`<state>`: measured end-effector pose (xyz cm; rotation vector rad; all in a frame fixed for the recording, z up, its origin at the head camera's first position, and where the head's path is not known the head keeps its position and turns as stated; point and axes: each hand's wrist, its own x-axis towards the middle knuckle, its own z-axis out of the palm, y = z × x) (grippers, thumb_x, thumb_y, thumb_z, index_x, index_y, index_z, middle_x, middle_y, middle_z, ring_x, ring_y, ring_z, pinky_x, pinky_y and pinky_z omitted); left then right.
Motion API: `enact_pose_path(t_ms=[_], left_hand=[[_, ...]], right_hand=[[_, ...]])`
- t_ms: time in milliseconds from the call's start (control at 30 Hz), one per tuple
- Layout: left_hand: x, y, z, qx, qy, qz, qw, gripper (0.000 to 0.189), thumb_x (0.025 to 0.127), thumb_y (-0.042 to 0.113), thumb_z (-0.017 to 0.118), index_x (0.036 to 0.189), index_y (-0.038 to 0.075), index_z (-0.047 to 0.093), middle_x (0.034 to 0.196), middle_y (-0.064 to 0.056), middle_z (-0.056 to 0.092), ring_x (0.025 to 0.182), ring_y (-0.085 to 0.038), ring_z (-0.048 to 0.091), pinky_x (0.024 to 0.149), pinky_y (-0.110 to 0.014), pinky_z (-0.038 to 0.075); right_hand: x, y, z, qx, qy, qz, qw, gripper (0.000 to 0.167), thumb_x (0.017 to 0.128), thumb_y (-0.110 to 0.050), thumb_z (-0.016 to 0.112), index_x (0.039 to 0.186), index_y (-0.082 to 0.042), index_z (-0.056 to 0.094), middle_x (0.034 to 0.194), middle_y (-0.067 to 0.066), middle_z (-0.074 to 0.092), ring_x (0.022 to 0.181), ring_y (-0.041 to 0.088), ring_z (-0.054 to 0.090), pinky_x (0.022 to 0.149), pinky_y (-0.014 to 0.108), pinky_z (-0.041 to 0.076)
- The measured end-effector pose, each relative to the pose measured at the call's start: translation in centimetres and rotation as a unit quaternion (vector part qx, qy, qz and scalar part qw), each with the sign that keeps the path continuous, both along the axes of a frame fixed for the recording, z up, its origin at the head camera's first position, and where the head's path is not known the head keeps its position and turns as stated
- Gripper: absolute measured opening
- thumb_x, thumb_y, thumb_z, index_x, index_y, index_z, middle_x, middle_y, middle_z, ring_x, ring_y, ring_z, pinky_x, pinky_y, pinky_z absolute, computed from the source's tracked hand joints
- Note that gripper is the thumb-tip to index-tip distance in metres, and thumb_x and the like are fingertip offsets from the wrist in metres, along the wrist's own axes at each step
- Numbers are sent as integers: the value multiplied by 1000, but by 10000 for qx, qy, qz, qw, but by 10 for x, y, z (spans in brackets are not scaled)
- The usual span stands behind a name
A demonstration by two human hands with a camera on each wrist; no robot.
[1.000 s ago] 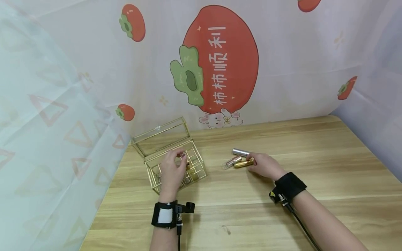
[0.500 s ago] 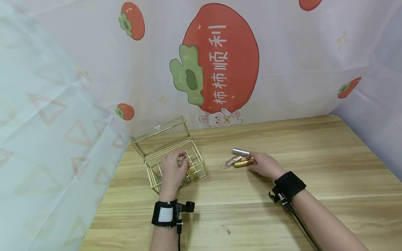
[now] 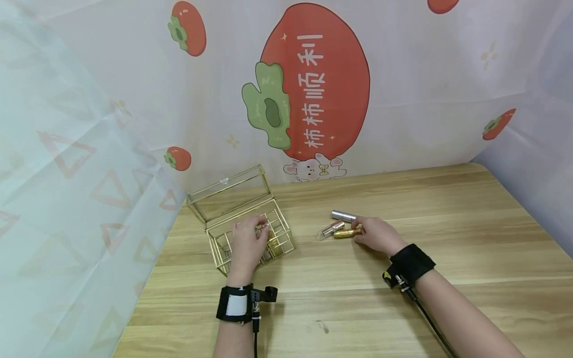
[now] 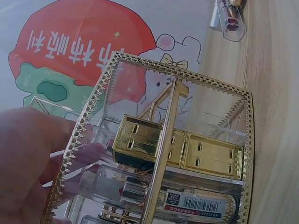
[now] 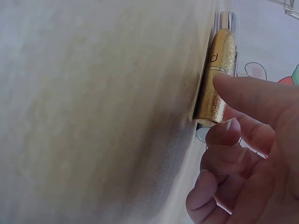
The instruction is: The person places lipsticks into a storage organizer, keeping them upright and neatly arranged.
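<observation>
My left hand [image 3: 245, 241] reaches into a gold-framed clear box [image 3: 239, 214], whose lid stands raised. In the left wrist view, its fingers pinch the end of a clear-capped lipstick [image 4: 201, 204] with a barcode label; the box wall partly hides the fingertips. Beside that lie square gold tube bases [image 4: 212, 156]. On the table, my right hand [image 3: 380, 236] holds the end of a gold lipstick tube [image 5: 219, 51], thumb against its side, other fingers curled. Touching or close to it are a clear-capped pink lipstick [image 3: 330, 230] and a silver tube [image 3: 343, 216].
Gold bars divide the box into compartments. Behind the wooden table [image 3: 425, 209] hangs a white cloth [image 3: 412, 74] with printed persimmons. More cloth closes off the left side. A black strap with a cable [image 3: 429, 323] is on each wrist.
My left hand has lowered slightly into the box, and the lipstick at its fingertips has sunk between the dividers. The right hand stays at the gold lipstick tube.
</observation>
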<state>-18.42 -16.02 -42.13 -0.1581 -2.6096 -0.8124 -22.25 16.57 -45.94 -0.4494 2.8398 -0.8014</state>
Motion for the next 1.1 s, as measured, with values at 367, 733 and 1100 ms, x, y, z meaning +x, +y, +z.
enact_pose_path(t_ms=[367, 733, 1100], left_hand=[[0, 0, 0, -11, -208, 63, 9998, 21, 92, 17, 68, 110, 6, 70, 110, -10, 73, 108, -29, 66, 115, -71, 17], [1, 1, 3, 27, -399, 190, 9990, 21, 93, 20, 67, 110, 8, 70, 113, -8, 72, 113, -29, 65, 114, -73, 15], [2, 0, 5, 86, -227, -49, 9997, 23, 94, 17, 65, 112, 3, 69, 112, -12, 71, 109, -31, 65, 95, -46, 52]], right_hand=[[0, -1, 2, 75, -2, -57, 10000, 22, 86, -12, 72, 107, -9, 66, 71, 1, 52, 60, 14, 46, 55, 25, 34], [0, -1, 6, 155, 22, -60, 9999, 16, 85, -13, 73, 99, -9, 67, 72, 0, 55, 62, 15, 46, 57, 25, 34], [2, 2, 5, 182, 102, 114, 9997, 13, 84, -15, 75, 94, -10, 68, 71, -1, 55, 61, 13, 46, 56, 25, 34]])
